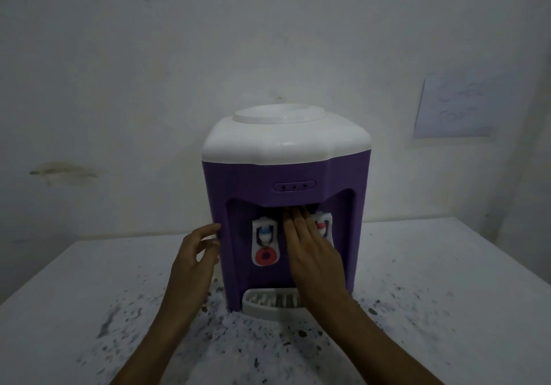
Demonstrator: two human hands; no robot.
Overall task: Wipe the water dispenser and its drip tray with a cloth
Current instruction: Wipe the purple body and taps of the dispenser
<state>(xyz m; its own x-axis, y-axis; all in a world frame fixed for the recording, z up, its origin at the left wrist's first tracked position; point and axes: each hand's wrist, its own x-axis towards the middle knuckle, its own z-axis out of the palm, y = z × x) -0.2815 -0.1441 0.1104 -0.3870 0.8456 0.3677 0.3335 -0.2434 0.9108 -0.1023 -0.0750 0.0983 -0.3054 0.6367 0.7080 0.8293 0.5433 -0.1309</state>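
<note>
Water dispenser, purple-bodied with a white top, stands upright at the centre of the frame on a white table, close to the wall behind it. In its front recess hang 2 taps: a blue-capped tap with a red push ring on the left and a red-capped tap on the right, the latter partly hidden. Below them, the white drip tray sticks out at the base of the dispenser.

Right hand reaches into the recess between the 2 taps, its fingers straight and laid flat against the back panel, grasping nothing. Left hand rests at the dispenser's left side, fingers loosely bent, fingertips touching the purple edge, holding nothing.

Dark specks are scattered over the table in front of the tray. A pale sheet of paper is on the wall at the upper right of the frame.
</note>
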